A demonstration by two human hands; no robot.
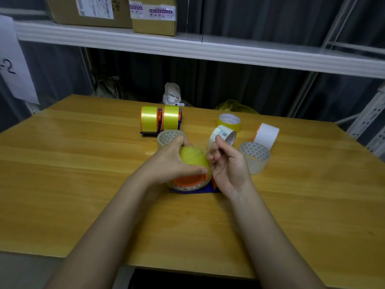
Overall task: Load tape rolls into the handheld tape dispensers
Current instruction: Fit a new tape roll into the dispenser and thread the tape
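On your far left, a white paper sheet (pixel 15 65) carries a handwritten 2. A tape roll (pixel 223 136) past your right hand bears a barcode label, digits unreadable. The shelf's cardboard boxes (pixel 154 14) carry printed labels too blurred to read.

You have 3 dispensers, 2 loaded at the back (pixel 160 121) and 1 under your hands (pixel 192 183), 5 loose tape rolls (pixel 255 156), 2 cardboard boxes (pixel 154 15).
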